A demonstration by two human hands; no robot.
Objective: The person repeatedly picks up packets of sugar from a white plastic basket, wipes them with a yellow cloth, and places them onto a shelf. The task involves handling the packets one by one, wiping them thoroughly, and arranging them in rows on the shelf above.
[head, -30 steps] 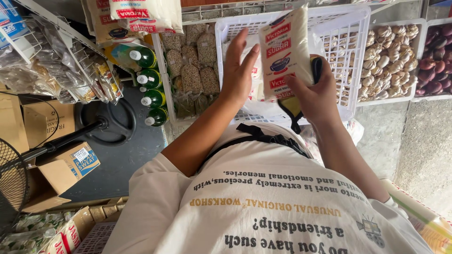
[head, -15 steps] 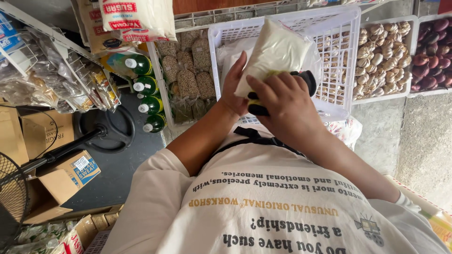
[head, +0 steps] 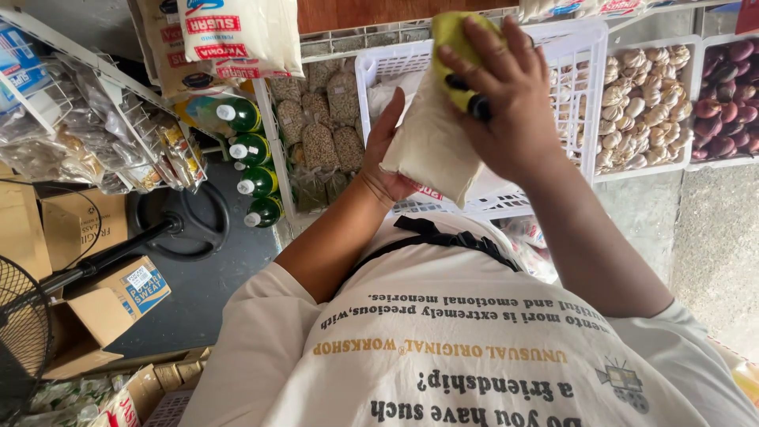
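Holding a white bag (head: 431, 146) over the basket (head: 581, 87), left hand (head: 387, 154) cupped it underneath, right hand (head: 506, 103) clamped a yellow-green cloth (head: 451, 39) on top.

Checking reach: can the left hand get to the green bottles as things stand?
Probably not right away: the left hand is pressed against the white bag, which the right hand also holds. The green bottles lie lower left, path unobstructed.

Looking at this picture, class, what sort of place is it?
Probably a small grocery shop: white crates of garlic and red onions, green bottles in a row, and hanging sugar sacks.
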